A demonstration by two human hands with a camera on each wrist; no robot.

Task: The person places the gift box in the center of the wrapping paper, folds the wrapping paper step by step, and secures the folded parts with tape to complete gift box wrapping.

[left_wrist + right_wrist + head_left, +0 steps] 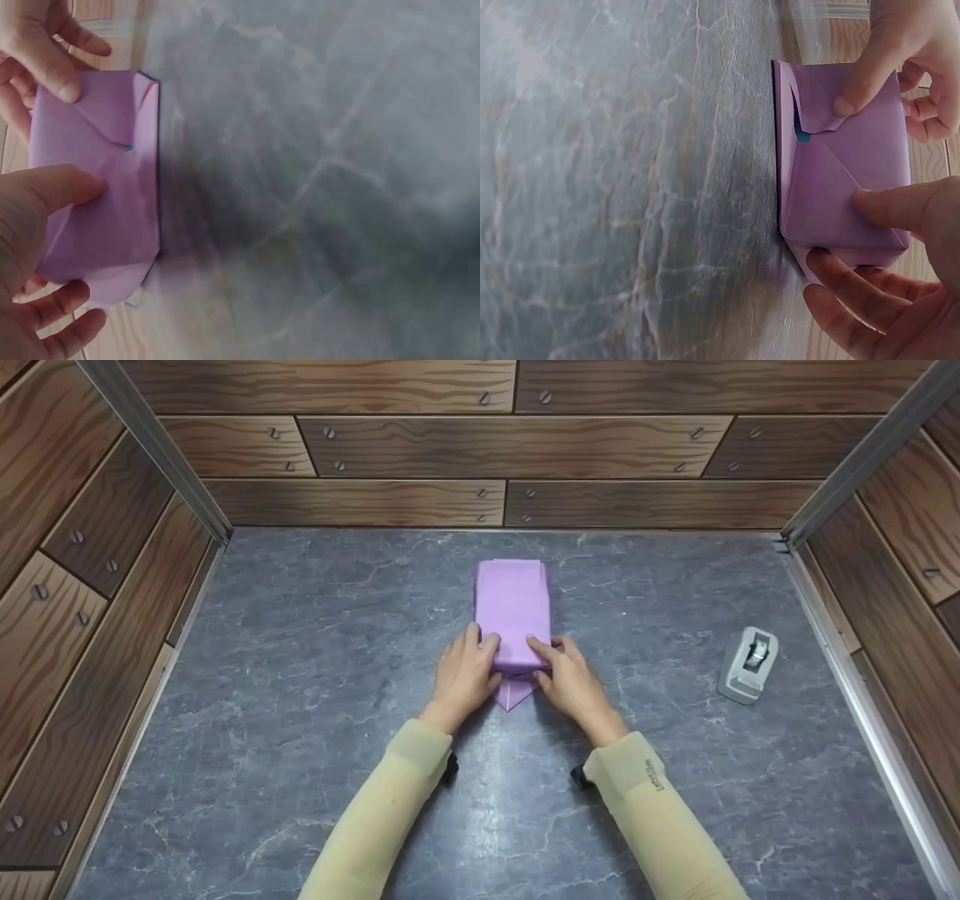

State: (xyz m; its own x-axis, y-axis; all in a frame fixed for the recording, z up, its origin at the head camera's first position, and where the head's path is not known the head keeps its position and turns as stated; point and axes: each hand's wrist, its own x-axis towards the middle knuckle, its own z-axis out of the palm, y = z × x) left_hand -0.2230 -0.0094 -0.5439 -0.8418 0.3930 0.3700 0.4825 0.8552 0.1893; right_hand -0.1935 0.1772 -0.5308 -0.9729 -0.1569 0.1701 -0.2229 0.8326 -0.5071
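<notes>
A box wrapped in purple paper (pixel 514 604) lies lengthwise on the tabletop. At its near end a pointed paper flap (pixel 510 697) sticks out toward me. My left hand (pixel 463 675) holds the near left corner, its fingers along the side. On the opposite corner, my right hand (pixel 576 684) grips in the same way. Both wrist views show the thumbs pressing the folded end paper (pixel 832 187) against the box. A small teal patch (pixel 802 135) shows in a gap of the folds. The box's underside is hidden.
A grey tape dispenser (pixel 748 667) with a roll in it stands to the right. The dark marbled tabletop (pixel 337 622) is bordered by wood-patterned walls (pixel 517 446) at the back and both sides, with metal edging along the right.
</notes>
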